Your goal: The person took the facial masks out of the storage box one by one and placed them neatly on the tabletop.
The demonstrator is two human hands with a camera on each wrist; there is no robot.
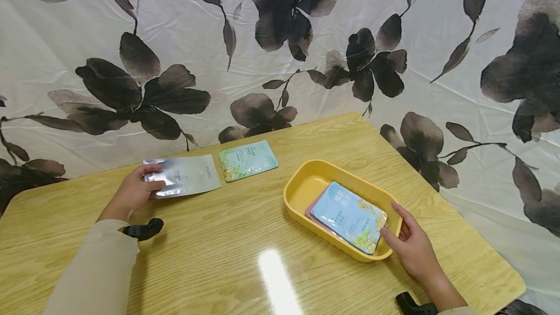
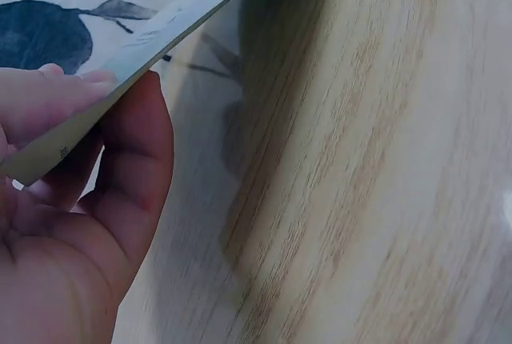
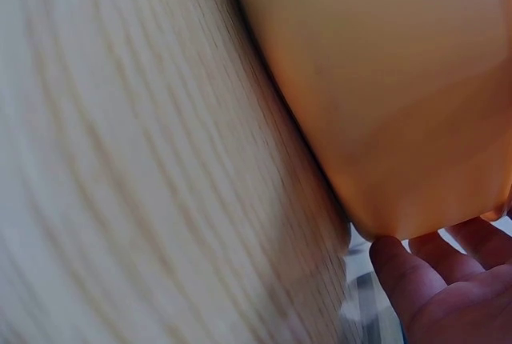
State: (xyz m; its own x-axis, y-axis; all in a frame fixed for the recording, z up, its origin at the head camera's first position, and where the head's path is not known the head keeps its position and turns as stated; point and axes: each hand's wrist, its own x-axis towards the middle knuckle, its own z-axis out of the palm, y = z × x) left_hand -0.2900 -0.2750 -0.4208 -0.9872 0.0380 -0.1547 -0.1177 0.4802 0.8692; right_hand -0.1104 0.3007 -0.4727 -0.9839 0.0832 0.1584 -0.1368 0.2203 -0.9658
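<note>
My left hand pinches the left end of a silver-and-white sachet at the far left of the table. In the left wrist view the sachet is tilted, thumb on one face and fingers on the other. My right hand grips the right end of a yellow plastic tray, thumb over the rim. The right wrist view shows its fingers against the outer wall of the tray. A light-blue sachet lies inside on top of a pink one.
A green-and-teal sachet lies flat near the back edge, just right of the silver one. Behind the wooden table hangs a white cloth with dark flowers. The table's right edge slants past the tray.
</note>
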